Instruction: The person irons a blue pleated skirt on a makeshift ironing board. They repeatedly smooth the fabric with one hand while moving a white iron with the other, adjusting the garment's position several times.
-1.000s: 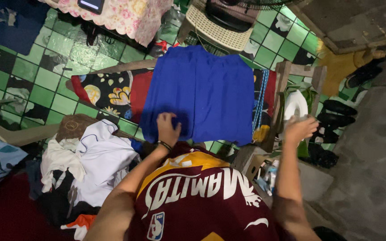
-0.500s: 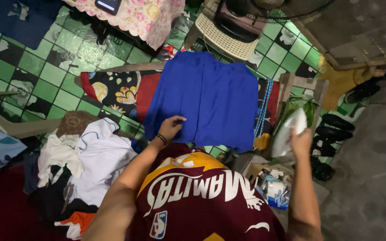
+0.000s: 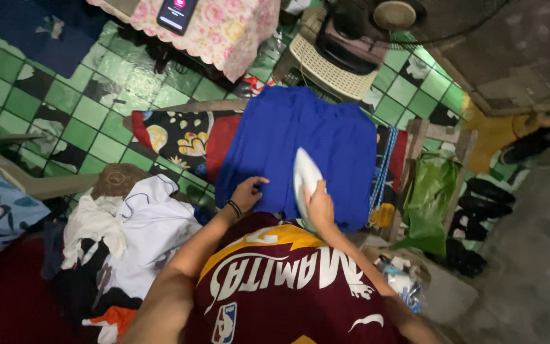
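A blue garment (image 3: 313,137) lies spread over a flower-patterned board (image 3: 173,137). My left hand (image 3: 247,193) rests on the garment's near left edge, fingers flat on the cloth. My right hand (image 3: 319,204) grips the handle of a white clothes iron (image 3: 304,175), which stands on the near part of the blue cloth. I wear a maroon and yellow jersey (image 3: 281,280) that fills the lower middle of the view.
A heap of white and dark clothes (image 3: 128,236) lies at my left. A green plastic bag (image 3: 431,191) hangs on a wooden frame at right. A fan (image 3: 396,16), a cream basket (image 3: 326,64) and a floral-covered table with a phone (image 3: 176,13) stand beyond on green tiles.
My right hand has brought the white iron from the wooden frame at right across onto the blue garment. My left hand stayed at the garment's near edge and flattened.
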